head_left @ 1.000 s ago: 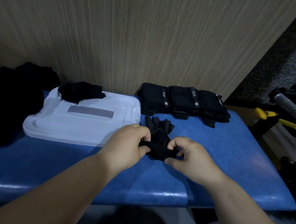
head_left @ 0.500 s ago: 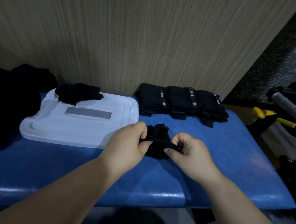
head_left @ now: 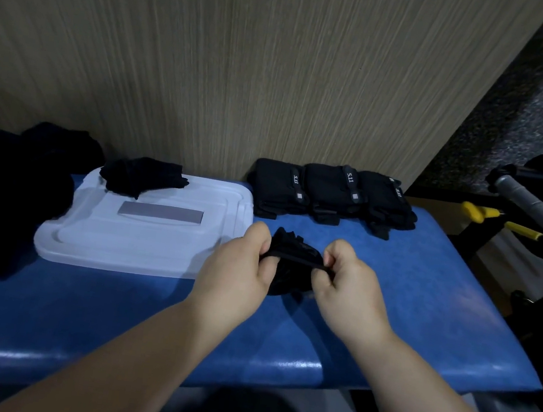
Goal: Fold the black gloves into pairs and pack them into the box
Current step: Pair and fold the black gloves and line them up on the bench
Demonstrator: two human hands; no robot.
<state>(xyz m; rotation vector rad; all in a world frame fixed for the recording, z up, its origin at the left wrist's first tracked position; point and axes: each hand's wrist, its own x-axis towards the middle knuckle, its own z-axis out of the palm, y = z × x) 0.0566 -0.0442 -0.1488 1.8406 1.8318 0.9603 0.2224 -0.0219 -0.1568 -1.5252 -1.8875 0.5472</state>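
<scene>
Head view is showing both hands working over the blue padded bench (head_left: 422,312). The left hand (head_left: 238,263) and the right hand (head_left: 346,281) are each pinching an end of a soft black glove bundle (head_left: 290,260), stretching its edge taut between them, probably to wrap the pair shut. The bundle is sitting mid-bench, just right of the smooth white plastic lid (head_left: 154,245), where a crumpled loose glove (head_left: 143,175) is lying. Three folded pairs (head_left: 330,193) with grey-tagged straps are lining the far edge, seemingly awaiting packing.
</scene>
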